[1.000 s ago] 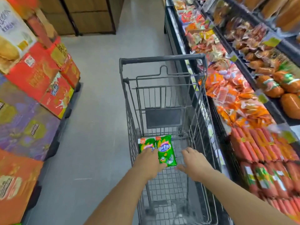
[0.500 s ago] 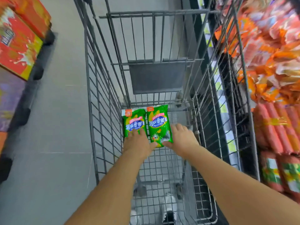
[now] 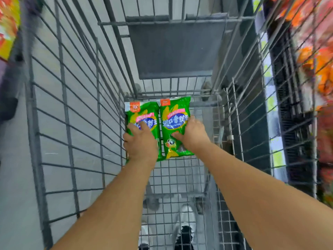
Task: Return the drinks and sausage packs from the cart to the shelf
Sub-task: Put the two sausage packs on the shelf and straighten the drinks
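Observation:
Two green sausage packs lie side by side on the floor of the grey wire cart, at its far end. My left hand rests flat on the left pack, fingers spread over its lower half. My right hand lies on the right pack, thumb across its front and fingers at its right edge. Whether either pack is lifted or firmly gripped, I cannot tell. No drinks are visible in the cart.
The cart's wire walls rise close on both sides, with the folded grey seat flap at the far end. A blurred shelf of orange and red packs stands to the right. Red boxes sit at the left.
The view has dropped closer into the cart. Both hands have slid forward onto the two green packs, the right one now covering more of the right pack.

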